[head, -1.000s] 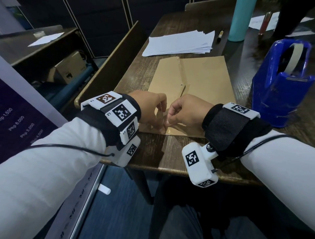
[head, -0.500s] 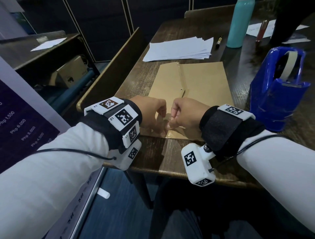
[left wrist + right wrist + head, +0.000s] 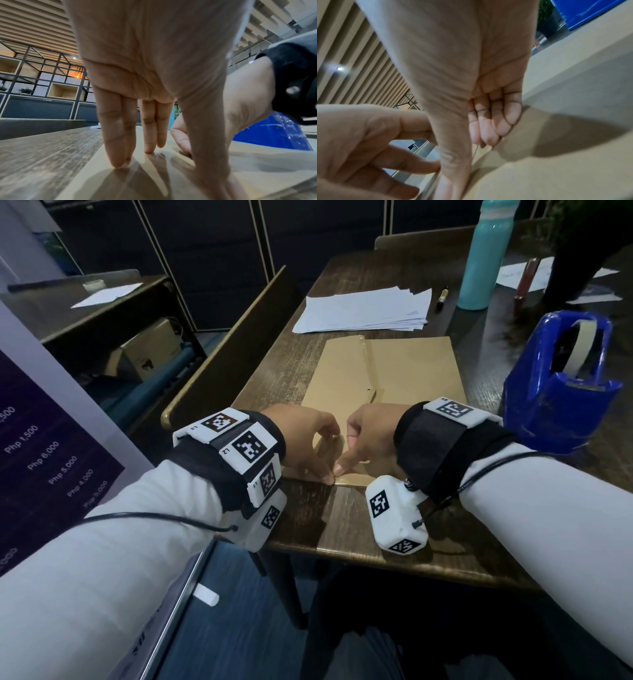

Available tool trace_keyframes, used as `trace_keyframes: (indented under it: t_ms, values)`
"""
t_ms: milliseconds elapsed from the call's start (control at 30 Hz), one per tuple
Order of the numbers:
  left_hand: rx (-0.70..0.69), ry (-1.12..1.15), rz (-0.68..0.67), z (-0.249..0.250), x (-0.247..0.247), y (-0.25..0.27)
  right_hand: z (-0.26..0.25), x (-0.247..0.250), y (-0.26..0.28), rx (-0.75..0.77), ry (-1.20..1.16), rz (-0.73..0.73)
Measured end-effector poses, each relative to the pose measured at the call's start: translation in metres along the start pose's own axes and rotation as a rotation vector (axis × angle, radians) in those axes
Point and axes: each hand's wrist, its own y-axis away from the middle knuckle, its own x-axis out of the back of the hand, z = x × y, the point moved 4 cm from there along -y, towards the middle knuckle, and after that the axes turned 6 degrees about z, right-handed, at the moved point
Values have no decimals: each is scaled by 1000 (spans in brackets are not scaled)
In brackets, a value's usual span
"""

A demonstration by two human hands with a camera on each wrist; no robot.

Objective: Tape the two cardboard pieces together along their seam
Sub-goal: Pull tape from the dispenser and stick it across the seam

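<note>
Two brown cardboard pieces, left (image 3: 339, 374) and right (image 3: 418, 371), lie side by side on the dark wooden table (image 3: 342, 518). Glossy clear tape runs along the far part of their seam (image 3: 368, 364). Both hands are at the cardboard's near edge, over the seam. My left hand (image 3: 308, 440) presses straight fingers (image 3: 116, 142) onto the shiny taped cardboard (image 3: 257, 175). My right hand (image 3: 370, 436) has its fingers (image 3: 498, 121) curled, and its thumb presses down beside the left thumb. The seam's near end is hidden under the hands.
A blue tape dispenser (image 3: 555, 392) stands to the right of the cardboard, close to my right wrist. Behind the cardboard lie a stack of white papers (image 3: 363, 309), a pen (image 3: 443, 297) and a teal bottle (image 3: 486, 258). The table's left edge drops off beside my left wrist.
Both hands have slid slightly toward me along the seam. Their thumbs now press together at the cardboard's near edge. The cardboard has not shifted.
</note>
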Motion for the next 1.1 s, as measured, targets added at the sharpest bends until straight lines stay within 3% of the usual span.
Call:
trace_keyframes:
  t_ms: [333,600,867,1100]
  values:
    - [0,-12,-10,-2,-1,0,2,5,-11,-33,-150,-74]
    - [-7,-14,-8,-5,-2,-1,-2,2,-13,9,64,-88]
    - [-9,-16,-8,-5,-3,-2,5,3,-16,-10,-121,-105]
    - [0,-15,-8,-5,-4,-4,3,3,-16,4,50,-112]
